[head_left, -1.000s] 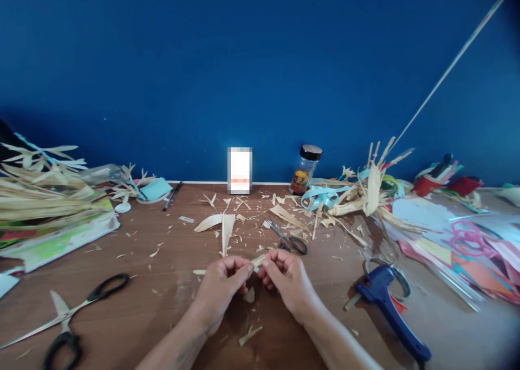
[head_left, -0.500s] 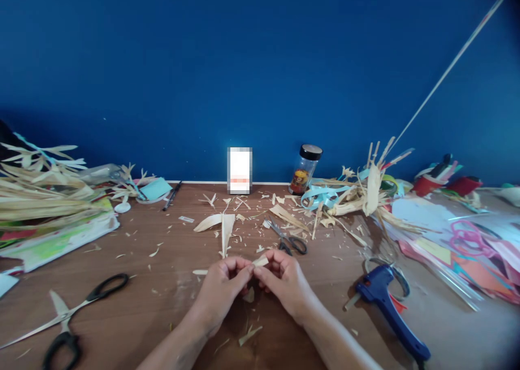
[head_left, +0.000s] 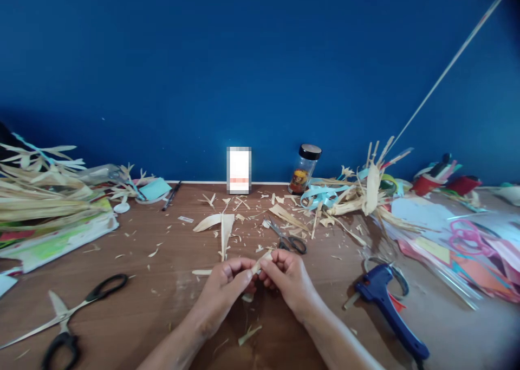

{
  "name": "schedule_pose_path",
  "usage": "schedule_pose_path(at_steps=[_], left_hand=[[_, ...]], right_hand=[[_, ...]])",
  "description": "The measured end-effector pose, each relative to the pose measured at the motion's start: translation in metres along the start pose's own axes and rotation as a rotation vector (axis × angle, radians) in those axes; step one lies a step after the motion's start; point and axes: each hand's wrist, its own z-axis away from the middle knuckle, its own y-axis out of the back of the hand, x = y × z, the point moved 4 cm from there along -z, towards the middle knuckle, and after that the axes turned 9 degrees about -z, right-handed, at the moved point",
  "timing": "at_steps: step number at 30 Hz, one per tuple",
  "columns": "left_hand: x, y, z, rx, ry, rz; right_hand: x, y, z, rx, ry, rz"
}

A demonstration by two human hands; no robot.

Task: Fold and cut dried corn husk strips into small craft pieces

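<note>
Between my fingertips is a small pale strip of dried husk (head_left: 262,261), held low over the table in front of me. My left hand (head_left: 231,280) pinches its lower left end between thumb and fingers. At the strip's upper right part, my right hand (head_left: 286,275) presses it with the thumb against the curled fingers. Just beyond lie two larger husk pieces, one a pointed strip (head_left: 226,233). Small scissors (head_left: 290,241) with dark handles rest past my right hand. Another narrow husk piece (head_left: 202,272) lies beside my left hand.
Large black-handled scissors (head_left: 63,317) lie spread at the left. A blue glue gun (head_left: 388,307) is at the right. Against the wall stand a black-lidded jar (head_left: 305,169) and a blurred-out white rectangle (head_left: 239,169). Bundled husks (head_left: 40,202) fill the left side; husk scraps litter the brown table.
The husk strip has turned steeper between my fingers. My right thumb has shifted up along it, and my left hand has moved slightly right.
</note>
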Motion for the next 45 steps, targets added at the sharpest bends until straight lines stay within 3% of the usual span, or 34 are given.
schedule_pose_path(at_steps=[9,18,23,33,45], left_hand=[[-0.007,0.005,-0.004,0.089,0.003,-0.172],[-0.005,0.000,-0.002,0.067,0.058,0.053],[-0.012,0.004,-0.001,0.152,0.109,0.279],[-0.009,0.004,-0.002,0.098,0.053,0.001],[-0.012,0.009,-0.001,0.247,0.094,0.323]], right_hand=[[-0.004,-0.006,0.003,-0.014,0.027,0.063],[-0.003,0.001,0.000,0.062,-0.039,-0.066],[-0.003,0.004,0.000,0.104,-0.031,-0.092],[-0.003,0.001,0.000,0.075,-0.017,-0.100],[0.001,-0.004,0.002,-0.010,-0.006,-0.021]])
